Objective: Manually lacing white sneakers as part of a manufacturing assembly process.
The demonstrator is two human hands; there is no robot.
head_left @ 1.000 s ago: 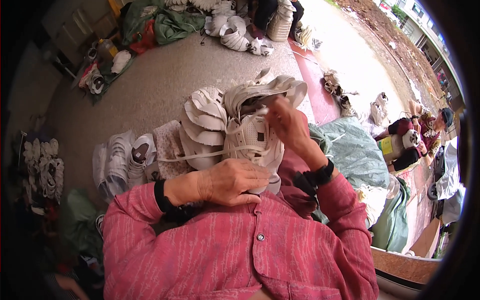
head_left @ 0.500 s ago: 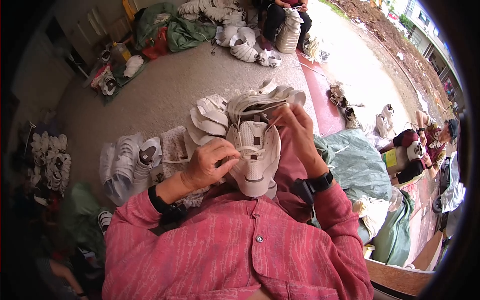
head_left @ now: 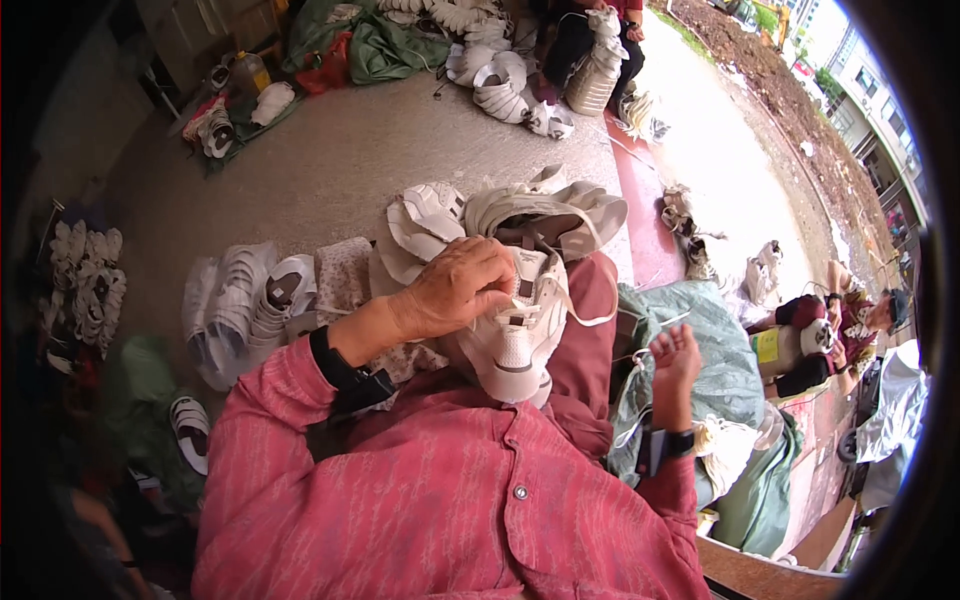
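Observation:
A cream-white shoe upper (head_left: 508, 365) rests on my lap, toe toward me, with lace strung through part of its eyelets. My left hand (head_left: 462, 285) is closed over its left eyelet edge, the fingertips pinched there; what lies right between them is partly hidden. From the upper's right side a loose lace (head_left: 603, 320) loops outward in the air. My right hand (head_left: 677, 365) is away from the upper, above a green woven bag (head_left: 715, 320). Its fingers are half curled and apart, slightly blurred, and a thin white lace shows beside them.
More white uppers (head_left: 425, 215) lie just beyond my knees. Nested uppers in clear plastic (head_left: 232, 310) stand at my left. A bundle of cream laces (head_left: 727, 445) lies at my right. Another person (head_left: 840, 310) sits at the far right, and one more at the top.
My right hand has swung right and down, away from the upper, leaving the lace in a slack loop. My left hand has moved up and right onto the eyelet edge.

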